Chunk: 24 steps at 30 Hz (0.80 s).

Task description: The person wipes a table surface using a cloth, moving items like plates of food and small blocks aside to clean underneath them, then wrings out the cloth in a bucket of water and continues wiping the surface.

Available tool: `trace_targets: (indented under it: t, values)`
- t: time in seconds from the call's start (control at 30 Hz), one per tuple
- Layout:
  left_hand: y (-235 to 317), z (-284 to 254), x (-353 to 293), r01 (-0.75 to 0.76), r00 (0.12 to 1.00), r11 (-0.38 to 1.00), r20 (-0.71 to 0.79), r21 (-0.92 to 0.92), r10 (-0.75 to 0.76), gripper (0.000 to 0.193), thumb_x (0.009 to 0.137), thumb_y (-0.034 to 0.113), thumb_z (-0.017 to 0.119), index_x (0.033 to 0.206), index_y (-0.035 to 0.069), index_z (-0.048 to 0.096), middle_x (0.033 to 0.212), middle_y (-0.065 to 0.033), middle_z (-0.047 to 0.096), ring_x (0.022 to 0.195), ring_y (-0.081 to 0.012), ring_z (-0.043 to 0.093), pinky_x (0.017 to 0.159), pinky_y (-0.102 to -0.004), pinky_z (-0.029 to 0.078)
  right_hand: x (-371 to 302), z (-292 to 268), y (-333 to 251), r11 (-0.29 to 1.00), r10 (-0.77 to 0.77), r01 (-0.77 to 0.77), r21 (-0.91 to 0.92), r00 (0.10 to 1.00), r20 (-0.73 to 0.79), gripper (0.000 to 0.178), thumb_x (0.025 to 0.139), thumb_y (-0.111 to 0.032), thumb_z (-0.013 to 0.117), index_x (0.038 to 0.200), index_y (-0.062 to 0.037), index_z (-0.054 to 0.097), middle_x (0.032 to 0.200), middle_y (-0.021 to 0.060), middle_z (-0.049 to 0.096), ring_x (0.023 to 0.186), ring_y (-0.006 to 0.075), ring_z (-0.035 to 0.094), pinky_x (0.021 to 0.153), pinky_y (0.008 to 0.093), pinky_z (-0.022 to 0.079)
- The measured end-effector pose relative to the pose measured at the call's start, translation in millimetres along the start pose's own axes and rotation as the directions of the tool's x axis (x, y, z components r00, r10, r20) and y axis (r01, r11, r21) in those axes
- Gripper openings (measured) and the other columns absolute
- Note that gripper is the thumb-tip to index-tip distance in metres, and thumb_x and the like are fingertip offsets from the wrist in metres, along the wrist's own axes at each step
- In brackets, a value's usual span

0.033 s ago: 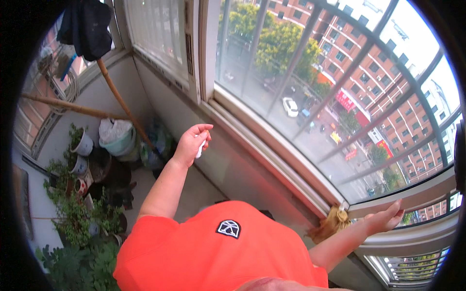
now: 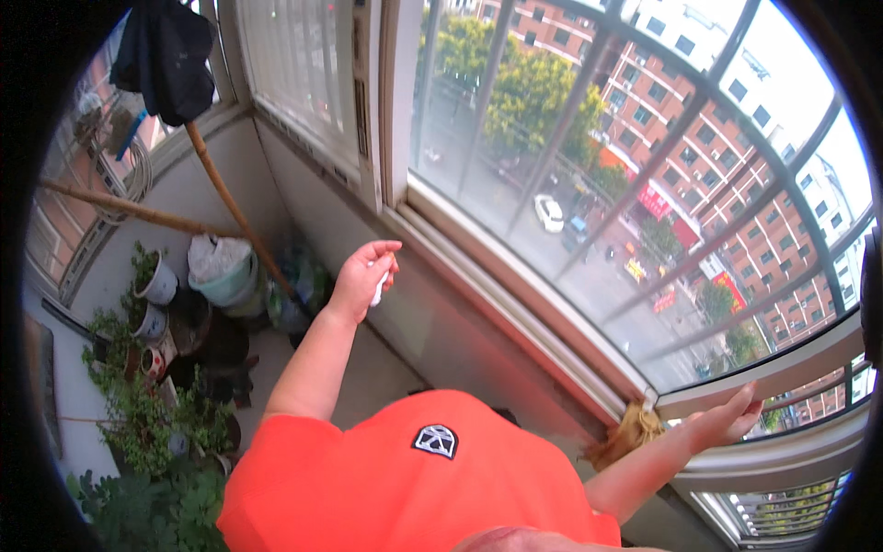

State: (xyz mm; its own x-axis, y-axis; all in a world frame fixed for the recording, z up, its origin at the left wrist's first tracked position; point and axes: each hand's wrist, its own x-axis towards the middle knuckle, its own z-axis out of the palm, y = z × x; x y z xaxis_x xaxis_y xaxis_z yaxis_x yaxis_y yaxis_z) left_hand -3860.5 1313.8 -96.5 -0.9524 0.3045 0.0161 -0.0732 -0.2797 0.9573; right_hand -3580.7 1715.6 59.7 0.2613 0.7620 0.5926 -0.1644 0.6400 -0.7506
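My left hand (image 2: pixel 361 281) is raised in front of the low wall under the window, its fingers curled closed. A small white thing (image 2: pixel 378 289) pokes out below the fingers; its kind is too small to make out. Over on the right, my right hand (image 2: pixel 731 420) lies with fingers stretched out along the lower frame of the window sash (image 2: pixel 782 391). Whether it presses on that frame, I cannot tell. Beside my right wrist, a tan crumpled bundle (image 2: pixel 630 435) hangs at the corner of the window track (image 2: pixel 515 290).
Barred window glass shows a street below. Potted plants (image 2: pixel 152 414) crowd the left side. Behind them stand a pale bucket with a white bag (image 2: pixel 221 271), a green plastic bag (image 2: pixel 294 285) and a bamboo pole (image 2: pixel 221 189) topped by a black cloth (image 2: pixel 166 64).
The view has shifted very slightly. Both hands keep the same pose and nearly the same place.
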Motion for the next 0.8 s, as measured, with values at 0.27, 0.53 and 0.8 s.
trace_targets:
  t: [0.27,0.53,0.8]
  values:
    - [27.2,-42.3,57.8,-0.205,0.952,0.966,-0.197,0.158,0.234,0.031,0.093,0.008,0.055,0.124,0.005,0.056,0.099,-0.0023,0.058,0.07,-0.0082,0.055,0.058,-0.022,0.044,-79.4,57.7,-13.7,0.984,-0.175,0.174,0.031,0.932,0.317,0.053,0.085,-0.019,0.062,0.129,0.0066,0.048,0.118,0.0127,0.053,0.105,0.0207,0.053,0.094,0.0353,0.04]
    - [43.5,-88.9,100.8,-0.408,0.775,0.621,-0.105,0.669,0.623,0.045,0.087,0.014,0.066,0.129,0.003,0.052,0.114,-0.0113,0.056,0.095,-0.0232,0.059,0.08,-0.0334,0.05,-168.6,161.0,-67.4,0.938,-0.275,0.344,0.047,0.656,0.703,0.063,0.071,-0.014,0.069,0.127,0.008,0.051,0.107,0.0151,0.054,0.1,0.029,0.052,0.09,0.0391,0.042]
    - [95.7,-66.0,124.5,-0.422,0.819,0.464,0.109,0.779,0.563,0.057,0.08,0.026,0.074,0.127,0.002,0.053,0.115,-0.0133,0.057,0.106,-0.0296,0.056,0.089,-0.037,0.046,-250.5,273.4,-97.8,0.88,-0.418,0.406,0.246,0.415,0.808,0.07,0.073,-0.013,0.064,0.134,0.01,0.038,0.118,0.0254,0.052,0.112,0.0389,0.049,0.099,0.0431,0.04]
